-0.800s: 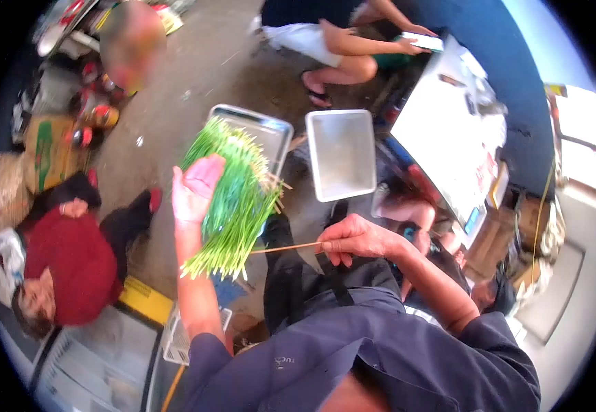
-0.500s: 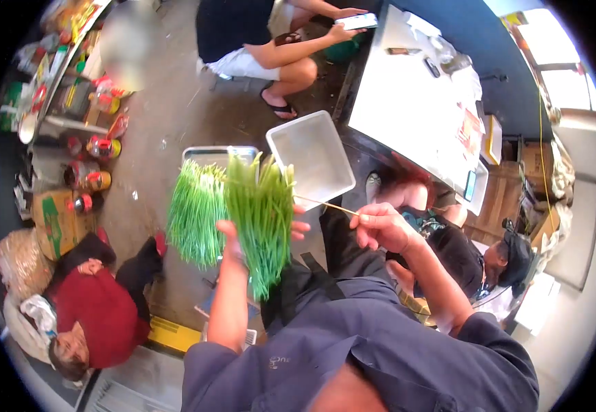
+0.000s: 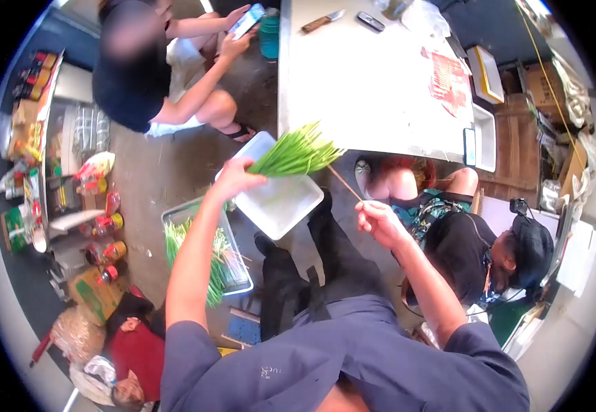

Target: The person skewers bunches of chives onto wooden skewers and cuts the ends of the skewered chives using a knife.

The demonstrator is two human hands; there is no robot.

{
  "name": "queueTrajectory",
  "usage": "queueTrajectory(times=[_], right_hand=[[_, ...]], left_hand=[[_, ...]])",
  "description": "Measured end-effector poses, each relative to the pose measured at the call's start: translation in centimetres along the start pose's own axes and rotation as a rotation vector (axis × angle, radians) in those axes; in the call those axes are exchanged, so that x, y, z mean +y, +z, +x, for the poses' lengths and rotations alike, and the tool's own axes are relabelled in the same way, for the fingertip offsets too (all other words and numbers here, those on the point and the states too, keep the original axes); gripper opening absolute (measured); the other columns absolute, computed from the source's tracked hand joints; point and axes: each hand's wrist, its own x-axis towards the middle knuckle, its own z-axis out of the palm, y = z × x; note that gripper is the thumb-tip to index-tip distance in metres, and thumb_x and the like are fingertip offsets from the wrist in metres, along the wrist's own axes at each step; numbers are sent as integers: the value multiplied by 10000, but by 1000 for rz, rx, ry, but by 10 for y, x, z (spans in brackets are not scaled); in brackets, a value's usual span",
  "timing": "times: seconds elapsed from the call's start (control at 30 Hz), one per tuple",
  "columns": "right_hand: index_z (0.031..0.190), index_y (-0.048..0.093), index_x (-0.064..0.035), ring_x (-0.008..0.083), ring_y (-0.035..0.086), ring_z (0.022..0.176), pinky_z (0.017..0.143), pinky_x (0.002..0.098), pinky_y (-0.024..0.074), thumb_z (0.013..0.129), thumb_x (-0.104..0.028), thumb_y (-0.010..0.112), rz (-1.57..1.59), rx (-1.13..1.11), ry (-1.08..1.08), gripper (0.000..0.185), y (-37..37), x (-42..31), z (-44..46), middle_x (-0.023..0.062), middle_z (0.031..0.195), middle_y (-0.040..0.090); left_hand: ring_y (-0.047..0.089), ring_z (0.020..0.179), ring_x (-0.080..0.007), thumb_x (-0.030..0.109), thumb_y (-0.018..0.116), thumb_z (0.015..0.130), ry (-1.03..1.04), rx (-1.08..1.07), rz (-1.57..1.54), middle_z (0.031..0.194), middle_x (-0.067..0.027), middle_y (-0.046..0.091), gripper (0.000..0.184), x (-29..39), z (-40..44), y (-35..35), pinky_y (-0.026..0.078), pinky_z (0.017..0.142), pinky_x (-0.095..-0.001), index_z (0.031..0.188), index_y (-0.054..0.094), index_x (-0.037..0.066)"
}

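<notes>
My left hand [image 3: 238, 178] is closed round the near end of a green stalk bunch [image 3: 296, 152], held above a white plastic bin [image 3: 281, 209]. The bunch tips point toward the white table. A thin brown stick [image 3: 346, 184] is pinched between the thumb and fingers of my right hand [image 3: 377, 218], and its far end reaches the bunch's edge. More green stalks [image 3: 198, 257] lie in a metal tray [image 3: 243, 278] left of my legs.
A white table [image 3: 366, 89] bears a knife [image 3: 323, 22], a dark phone [image 3: 370, 22] and reddish strips. One person crouches at upper left with a phone; another sits at right in a black cap. A person in red is at lower left, below shelves of bottles.
The view has turned toward the table. My left hand has carried the bunch from near the metal tray to above the white bin. My right hand still holds the stick.
</notes>
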Motion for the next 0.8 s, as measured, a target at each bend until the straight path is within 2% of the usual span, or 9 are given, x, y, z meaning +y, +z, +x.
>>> queueTrajectory(times=[0.13,0.23,0.27,0.3,0.4,0.43,0.5,0.63,0.8], right_hand=[[1148,623,-44,106,576,656,679,294,520,1024,-230,573,152,107,-113,230,-41,-14,52,36,807,646],[1198,609,-41,102,581,663,667,285,521,1033,-236,559,226,194,-150,260,-68,-23,99,36,824,651],[1236,595,-40,97,585,667,648,269,518,1038,-241,553,220,223,-161,285,-74,-24,115,36,837,654],[1249,592,-33,97,598,681,627,253,514,1038,-238,554,205,270,-141,296,-83,-20,133,41,852,661],[1207,621,-22,97,606,665,604,249,511,1029,-239,562,163,422,-51,286,-98,-12,177,45,841,671],[1176,637,-17,103,611,652,592,249,510,1024,-239,561,81,445,-27,279,-103,-11,187,51,833,677],[1146,653,-12,109,615,639,579,249,509,1019,-239,561,6,471,6,276,-113,-8,194,56,825,682],[1101,666,1,134,643,641,575,269,520,1010,-294,562,-60,428,9,326,-118,-1,190,81,831,696],[1068,689,10,140,660,654,583,276,521,991,-333,582,-154,375,15,368,-124,10,176,85,843,709]], left_hand=[[697,763,-253,374,821,666,210,59,285,830,-178,706,453,67,116,1,525,709,-395,941,730,26],[701,828,-353,383,782,698,161,119,413,862,-196,711,403,93,190,14,533,743,-447,942,738,65],[693,845,-374,385,764,707,251,161,541,839,-197,706,402,95,211,17,524,806,-462,961,738,75],[652,1032,-345,349,743,709,154,58,660,1033,-187,698,465,104,225,18,469,955,-491,1091,700,88],[384,1376,-336,207,627,765,408,360,832,1439,-143,464,578,86,259,46,252,1141,-607,1327,558,90],[382,1395,-345,180,593,789,545,536,832,1415,-150,490,553,97,261,61,252,1159,-576,1332,562,76],[360,1415,-385,219,628,820,702,566,886,1452,-169,461,541,125,256,94,259,1161,-568,1324,535,47],[242,1492,-343,425,621,893,713,300,1037,1577,-150,337,658,134,268,155,188,1203,-560,1434,485,75],[148,1527,-328,483,549,939,578,258,933,1647,-121,213,727,95,299,181,104,1221,-564,1532,365,106]])
